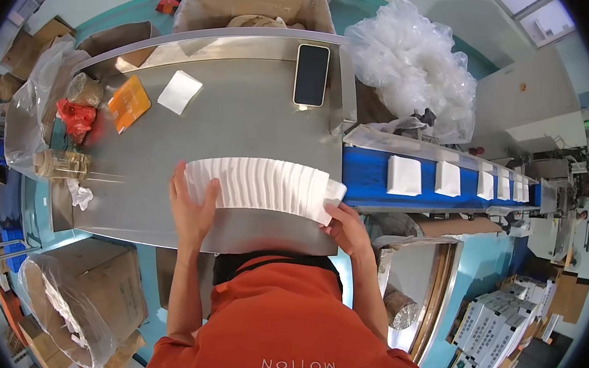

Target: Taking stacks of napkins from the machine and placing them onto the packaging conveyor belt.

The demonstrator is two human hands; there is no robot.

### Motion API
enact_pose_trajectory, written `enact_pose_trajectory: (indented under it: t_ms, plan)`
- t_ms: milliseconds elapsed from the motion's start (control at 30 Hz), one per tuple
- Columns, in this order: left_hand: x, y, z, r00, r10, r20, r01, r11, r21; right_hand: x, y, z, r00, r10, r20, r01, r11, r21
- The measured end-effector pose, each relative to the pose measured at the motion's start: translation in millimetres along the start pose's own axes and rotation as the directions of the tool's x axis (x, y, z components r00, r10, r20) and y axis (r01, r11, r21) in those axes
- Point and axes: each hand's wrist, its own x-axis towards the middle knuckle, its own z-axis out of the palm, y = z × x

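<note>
Left grip (193, 215) and right grip (349, 229) hold white packets (259, 184).

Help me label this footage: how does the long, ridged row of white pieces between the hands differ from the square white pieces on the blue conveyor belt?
The ridged row is packed close; the nearer square pieces lie apart. The row is between the left hand and right hand; the square pieces are on the blue belt. Both are white.

Both hands (194, 210) (350, 232) hold a row of white packets (259, 184) at the metal table (238, 109).
</note>
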Motion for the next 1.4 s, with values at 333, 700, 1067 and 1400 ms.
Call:
enact_pose_trajectory:
  t_ms: [333,700,1067,1400]
  plan:
    - [-3,7,11,0.999,0.035,0.033,-0.034,0.999,-0.024,24,7,29,0.891,-0.447,-0.072,0.355,0.788,-0.504]
    - [-5,16,8,0.991,0.010,0.134,-0.002,0.998,-0.057,22,4,5,0.883,-0.420,-0.208,0.305,0.852,-0.426]
    - [-5,19,12,0.994,0.069,0.088,-0.066,0.997,-0.034,18,10,-22,0.968,-0.202,-0.148,0.203,0.979,-0.009]
    - [-9,-11,24,0.988,0.152,-0.029,-0.152,0.988,0.025,26,3,33,0.855,-0.457,0.245,0.486,0.541,-0.686]
